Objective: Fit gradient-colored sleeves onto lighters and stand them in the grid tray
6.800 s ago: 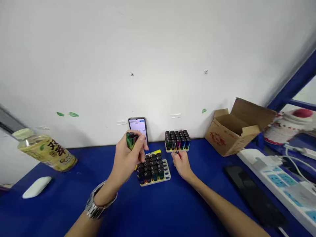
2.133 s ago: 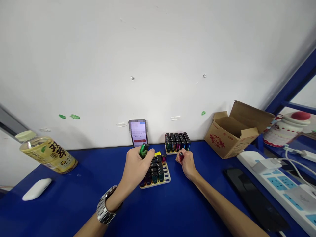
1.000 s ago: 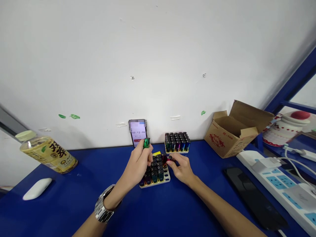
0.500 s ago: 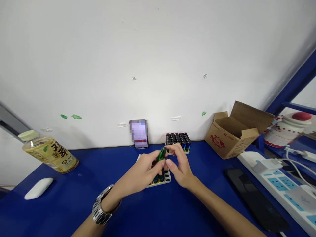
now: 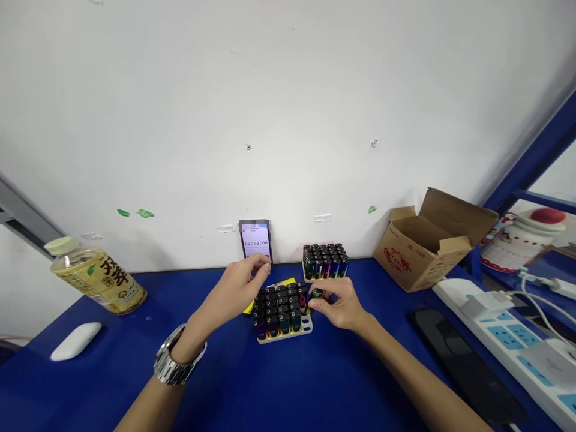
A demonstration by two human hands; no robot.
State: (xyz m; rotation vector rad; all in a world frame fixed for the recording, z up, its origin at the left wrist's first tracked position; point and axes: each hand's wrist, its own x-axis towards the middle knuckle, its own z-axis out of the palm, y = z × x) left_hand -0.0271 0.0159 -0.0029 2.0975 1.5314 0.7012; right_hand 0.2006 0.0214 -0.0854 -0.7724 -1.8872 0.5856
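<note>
Green lighter (image 5: 317,293): just passed, apparently, from our left hand (image 5: 231,292) to our right hand (image 5: 345,304), whose fingers clamped it; pale rack (image 5: 284,339) to their left. Handling now seemed right-handed. Left fingers: curled, hold unclear to us.

right hand (image 5: 344,305) covers most of the dark piece (image 5: 317,293) it grips; lower end not visible, can't say if it's seated in the rack (image 5: 281,339). left hand (image 5: 230,292): fingertips partly out of sight, can't tell if it holds anything. it hides the lower part of the propped phone (image 5: 256,236), whose small text is unreadable. yellow item (image 5: 287,281) mostly hidden by the rack. power strip (image 5: 508,339) cut by right edge, forearms (image 5: 153,402) by bottom edge.
</note>
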